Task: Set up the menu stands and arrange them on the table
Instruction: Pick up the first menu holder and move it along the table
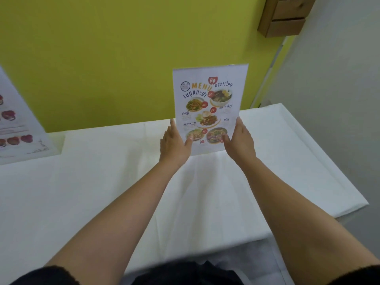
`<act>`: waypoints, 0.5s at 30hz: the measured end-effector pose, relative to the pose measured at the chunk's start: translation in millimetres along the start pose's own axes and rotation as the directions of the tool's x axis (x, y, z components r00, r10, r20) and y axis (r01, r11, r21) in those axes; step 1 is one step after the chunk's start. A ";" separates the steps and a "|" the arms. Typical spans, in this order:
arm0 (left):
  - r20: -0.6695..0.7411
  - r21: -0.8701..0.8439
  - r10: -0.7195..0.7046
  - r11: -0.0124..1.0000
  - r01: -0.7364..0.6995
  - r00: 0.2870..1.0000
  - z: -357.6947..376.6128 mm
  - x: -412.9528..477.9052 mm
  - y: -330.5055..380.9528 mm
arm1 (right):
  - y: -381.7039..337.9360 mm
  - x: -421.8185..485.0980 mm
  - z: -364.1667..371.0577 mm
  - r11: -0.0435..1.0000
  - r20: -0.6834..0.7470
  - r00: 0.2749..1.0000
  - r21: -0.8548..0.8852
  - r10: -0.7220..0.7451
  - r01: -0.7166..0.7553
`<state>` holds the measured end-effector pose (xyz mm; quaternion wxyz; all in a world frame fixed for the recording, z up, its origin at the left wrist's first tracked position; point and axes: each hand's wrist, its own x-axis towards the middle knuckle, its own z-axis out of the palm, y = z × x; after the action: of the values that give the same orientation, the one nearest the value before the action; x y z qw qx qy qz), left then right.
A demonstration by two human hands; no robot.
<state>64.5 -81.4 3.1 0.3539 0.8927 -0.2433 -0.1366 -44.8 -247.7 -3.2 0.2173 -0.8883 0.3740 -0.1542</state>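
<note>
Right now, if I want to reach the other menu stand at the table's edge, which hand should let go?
Left. The other menu stand sits far left, on your left hand's side, while the right hand can steady the upright menu stand.

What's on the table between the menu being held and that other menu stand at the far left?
Nothing: in the head view only bare white tablecloth lies between the held menu stand and the left stand.
</note>
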 end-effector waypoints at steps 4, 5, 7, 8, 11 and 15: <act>-0.084 -0.111 -0.020 0.994 0.010 0.996 7.3 9.5 12.0 | 2.6 26.3 -3.4 0.987 0.036 0.997 0.145 0.068 -0.072; -0.101 -0.137 -0.040 0.990 0.026 0.994 9.4 11.1 15.2 | 3.1 32.4 -4.6 0.978 0.057 0.995 0.185 0.085 -0.094; -0.145 -0.190 -0.087 0.980 0.058 0.986 14.2 14.1 21.7 | 4.4 41.3 -7.3 0.946 0.092 0.991 0.303 0.093 -0.117; -0.175 -0.210 -0.108 0.975 0.070 0.979 16.2 16.5 25.4 | 5.3 45.4 -8.3 0.927 0.101 0.991 0.356 0.090 -0.120; -0.256 -0.240 -0.172 0.965 0.110 0.951 23.8 21.6 42.2 | 10.0 58.0 -14.2 0.876 0.121 0.989 0.463 0.090 -0.136; -0.282 -0.269 -0.203 0.955 0.125 0.938 41.2 23.2 82.8 | 31.6 79.0 -33.3 0.839 0.116 0.986 0.518 0.122 -0.165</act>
<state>39.0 -169.2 30.0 0.4831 0.8691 -0.0907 -0.0551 -25.0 -334.3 18.3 0.4775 -0.7698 0.3740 -0.1988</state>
